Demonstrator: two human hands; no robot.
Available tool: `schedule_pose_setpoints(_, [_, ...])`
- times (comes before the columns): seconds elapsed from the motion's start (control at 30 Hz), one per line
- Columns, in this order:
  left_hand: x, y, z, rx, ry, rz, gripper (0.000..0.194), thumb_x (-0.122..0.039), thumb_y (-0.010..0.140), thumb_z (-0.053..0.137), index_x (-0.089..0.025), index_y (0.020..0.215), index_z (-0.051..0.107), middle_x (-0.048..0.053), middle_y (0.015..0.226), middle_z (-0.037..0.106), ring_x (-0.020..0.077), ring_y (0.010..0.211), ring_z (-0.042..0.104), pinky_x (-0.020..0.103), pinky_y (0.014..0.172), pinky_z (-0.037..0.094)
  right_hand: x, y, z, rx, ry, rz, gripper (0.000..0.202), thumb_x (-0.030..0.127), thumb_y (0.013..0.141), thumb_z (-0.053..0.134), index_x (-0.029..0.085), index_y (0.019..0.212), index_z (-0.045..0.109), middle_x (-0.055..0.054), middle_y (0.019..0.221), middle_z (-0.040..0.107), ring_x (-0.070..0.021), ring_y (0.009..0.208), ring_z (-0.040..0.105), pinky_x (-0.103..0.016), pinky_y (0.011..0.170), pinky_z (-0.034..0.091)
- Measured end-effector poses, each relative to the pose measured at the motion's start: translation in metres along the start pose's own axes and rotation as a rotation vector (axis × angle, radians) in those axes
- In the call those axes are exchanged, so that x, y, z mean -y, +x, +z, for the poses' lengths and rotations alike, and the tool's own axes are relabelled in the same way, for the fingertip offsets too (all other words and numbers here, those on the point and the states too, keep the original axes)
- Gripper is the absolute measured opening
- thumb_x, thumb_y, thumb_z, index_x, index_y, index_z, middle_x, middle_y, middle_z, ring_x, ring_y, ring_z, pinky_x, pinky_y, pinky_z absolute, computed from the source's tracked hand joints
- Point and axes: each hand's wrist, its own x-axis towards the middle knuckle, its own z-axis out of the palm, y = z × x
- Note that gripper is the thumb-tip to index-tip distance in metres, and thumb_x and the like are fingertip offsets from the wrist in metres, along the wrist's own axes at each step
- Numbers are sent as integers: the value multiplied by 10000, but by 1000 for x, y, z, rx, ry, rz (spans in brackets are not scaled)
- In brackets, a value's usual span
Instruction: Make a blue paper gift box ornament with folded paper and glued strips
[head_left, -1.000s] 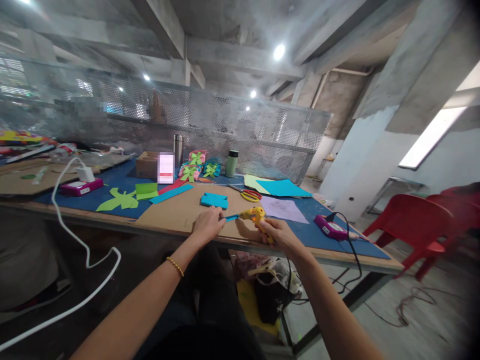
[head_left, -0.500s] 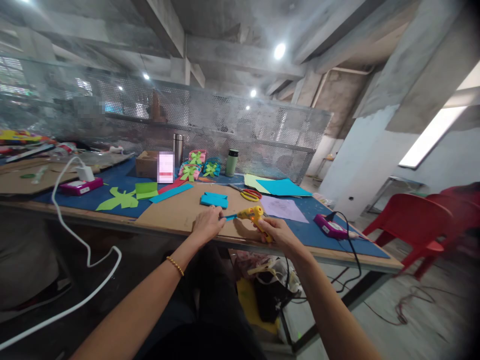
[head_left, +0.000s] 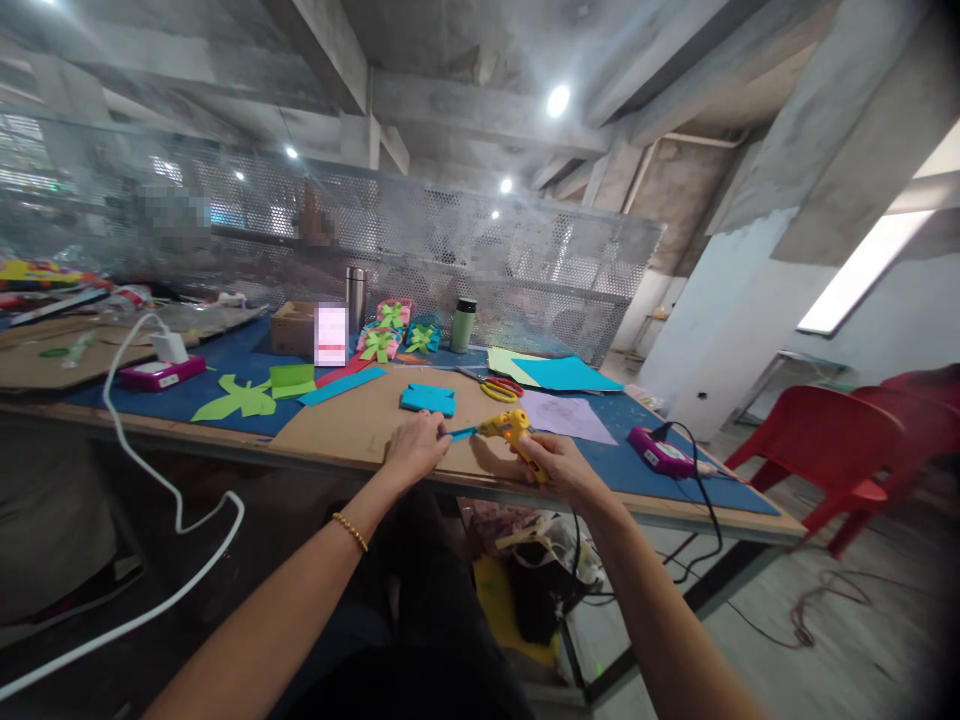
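The left hand (head_left: pixel 416 445) is pinching a blue paper strip (head_left: pixel 463 434); the right hand (head_left: pixel 559 463), fingers curled, is gripping a yellow hot-glue gun (head_left: pixel 515 426) aimed at the strip.

Held in the right grip (head_left: pixel 559 460), a yellow plastic pistol-shaped glue gun (head_left: pixel 514 424), with handle slanting down and nozzle leftward, right by a narrow blue paper-like strip (head_left: pixel 463 434). Pinched in the left grip (head_left: pixel 416 447), jutting rightward.
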Motion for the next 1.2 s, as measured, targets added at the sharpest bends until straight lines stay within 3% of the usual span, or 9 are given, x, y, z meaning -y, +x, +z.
schedule_pose_setpoints(0.43, [-1, 1, -3, 19, 23, 17, 188, -232, 907, 484, -206, 971, 658, 79, 1000, 677, 226, 918, 657, 306, 733, 452, 4, -2, 13, 109, 51, -38, 634, 750, 716, 637, 126, 826, 667, 1, 512, 542, -113, 436, 458, -236, 424, 332])
schedule_pose_setpoints(0.57, [1, -1, -15, 69, 27, 65, 183, -216, 881, 522, -205, 970, 682, 79, 1003, 681, 225, 947, 650, 305, 768, 459, 2, 0, 12, 111, 23, -25, 607, 728, 740, 626, 128, 826, 664, 7, 495, 533, -109, 419, 444, -238, 426, 329])
schedule_pose_setpoints(0.77, [16, -26, -39, 72, 260, 85, 221, -137, 878, 479, -138, 954, 686, 153, 1026, 669, 292, 1007, 634, 378, 840, 455, 4, -2, 14, 117, 24, -52, 578, 710, 761, 618, 135, 806, 654, 11, 512, 527, -103, 429, 426, -232, 422, 314])
schedule_pose_setpoints(1.0, [40, -42, -44, 71, 62, 65, 121, -189, 911, 522, -174, 886, 639, 86, 975, 667, 223, 908, 634, 314, 766, 432, 12, -6, 21, 119, 38, -49, 558, 689, 758, 621, 134, 793, 652, 17, 506, 516, -105, 440, 444, -226, 419, 324])
schedule_pose_setpoints(1.2, [41, -38, -40, 60, 43, 65, 134, -170, 911, 519, -172, 856, 641, 78, 927, 671, 218, 878, 637, 311, 742, 413, 17, -6, 29, 160, 24, -47, 522, 662, 778, 606, 145, 803, 671, 7, 524, 543, -120, 468, 485, -229, 432, 365])
